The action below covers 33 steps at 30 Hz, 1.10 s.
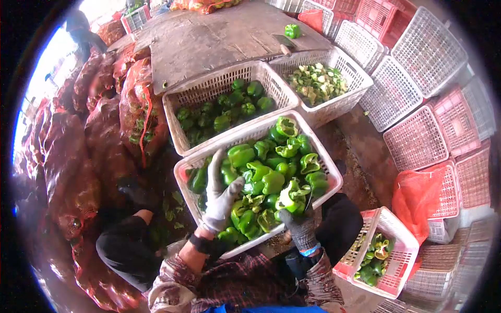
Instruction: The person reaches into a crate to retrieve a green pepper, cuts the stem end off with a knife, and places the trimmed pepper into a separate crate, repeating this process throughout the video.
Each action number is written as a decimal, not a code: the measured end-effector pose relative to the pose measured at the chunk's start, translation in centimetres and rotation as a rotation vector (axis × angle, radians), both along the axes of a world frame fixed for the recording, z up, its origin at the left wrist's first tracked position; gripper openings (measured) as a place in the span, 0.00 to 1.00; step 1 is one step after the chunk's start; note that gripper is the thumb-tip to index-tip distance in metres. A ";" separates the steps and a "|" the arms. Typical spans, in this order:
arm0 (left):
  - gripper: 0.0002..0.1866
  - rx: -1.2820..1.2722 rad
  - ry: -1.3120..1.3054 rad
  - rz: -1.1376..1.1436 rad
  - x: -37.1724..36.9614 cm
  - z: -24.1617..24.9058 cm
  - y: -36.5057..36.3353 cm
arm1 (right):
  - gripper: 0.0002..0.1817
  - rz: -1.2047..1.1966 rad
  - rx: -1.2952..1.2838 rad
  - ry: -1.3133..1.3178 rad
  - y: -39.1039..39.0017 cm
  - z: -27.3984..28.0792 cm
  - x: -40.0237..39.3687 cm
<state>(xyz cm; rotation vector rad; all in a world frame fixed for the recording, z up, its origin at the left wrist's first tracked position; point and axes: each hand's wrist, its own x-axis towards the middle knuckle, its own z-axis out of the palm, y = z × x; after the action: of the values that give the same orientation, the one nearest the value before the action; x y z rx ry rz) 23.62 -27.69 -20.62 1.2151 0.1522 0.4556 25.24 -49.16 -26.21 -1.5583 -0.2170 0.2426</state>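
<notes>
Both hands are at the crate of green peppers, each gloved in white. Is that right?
Not quite: only the left hand is gloved in white; the right hand is gloved in dark grey, as the head view shows. Both are indeed at the crate of green peppers.

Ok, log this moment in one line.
left hand: open over green peppers | right hand: at cut pepper, grip unclear | near crate: peppers piled

Scuffed brown board [209, 47], green pepper [293, 31] on top, knife [285, 48] just beside
</notes>
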 end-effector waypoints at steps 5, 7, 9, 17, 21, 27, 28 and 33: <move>0.44 1.239 -0.047 0.235 9.2 -5.8 1.9 | 0.36 0.005 0.082 -0.005 1.2 0.4 0.7; 0.43 1.611 0.103 0.056 13.1 -9.6 1.2 | 0.39 0.020 0.409 0.257 1.8 -1.0 0.2; 0.42 1.687 0.331 -0.072 14.9 -10.0 -0.1 | 0.35 -0.069 0.991 0.746 1.3 -1.6 0.3; 0.43 1.576 0.496 -0.488 18.3 -7.9 0.9 | 0.45 -0.130 -0.390 -0.484 1.4 0.5 3.2; 0.31 0.764 0.295 -0.502 10.6 -2.6 1.9 | 0.43 -0.099 -0.466 -0.414 0.1 3.3 3.6; 0.25 0.115 0.518 -0.516 -1.7 -1.2 -0.5 | 0.44 0.359 -0.662 -0.579 1.8 3.2 2.9; 0.23 0.050 0.372 -0.492 -2.6 -2.1 -0.5 | 0.43 0.354 -0.679 -0.570 0.9 3.2 1.0; 0.23 -0.157 0.338 -0.406 -4.5 -0.4 -1.0 | 0.41 0.375 -0.708 -0.655 2.6 5.4 0.8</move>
<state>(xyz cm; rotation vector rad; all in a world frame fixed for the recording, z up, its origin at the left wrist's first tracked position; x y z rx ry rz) 19.11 -28.68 -20.99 1.1254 0.2196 -0.1160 26.06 -46.59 -20.84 -2.2624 -1.0300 0.0891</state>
